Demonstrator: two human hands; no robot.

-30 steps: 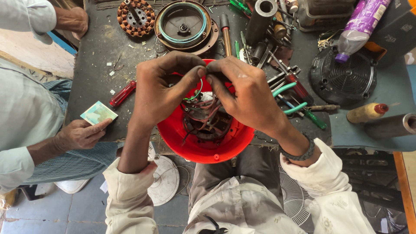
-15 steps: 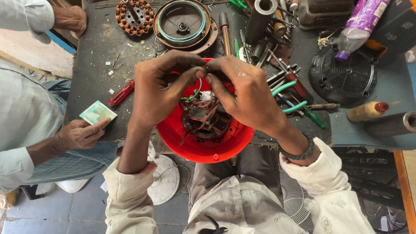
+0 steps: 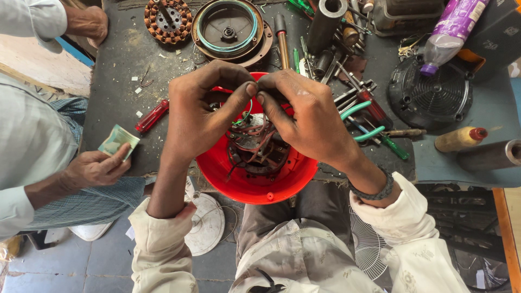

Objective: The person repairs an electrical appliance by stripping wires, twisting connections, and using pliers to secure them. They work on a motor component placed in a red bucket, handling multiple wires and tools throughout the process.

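A round red motor housing [image 3: 255, 184] lies at the near edge of the dark workbench, with a copper-wound motor core [image 3: 255, 146] inside it. My left hand [image 3: 201, 111] and my right hand [image 3: 306, 116] hover just above the core, fingertips pinched together on thin wires that rise from the windings. A green wire loops down between the thumbs. Both wrists reach out of pale patterned sleeves, and a dark band circles my right wrist.
Another person's hand [image 3: 100, 165] at left holds folded banknotes [image 3: 116, 140]. A red screwdriver [image 3: 153, 115], a copper stator [image 3: 168, 19], a round motor cover [image 3: 228, 24], teal-handled pliers [image 3: 363, 122], a black grille [image 3: 431, 97], a purple bottle [image 3: 450, 32] and metal cylinders surround the housing.
My hands stay pinched over the core with only slight finger movement on the wires. The other person's hand with the banknotes has barely shifted.
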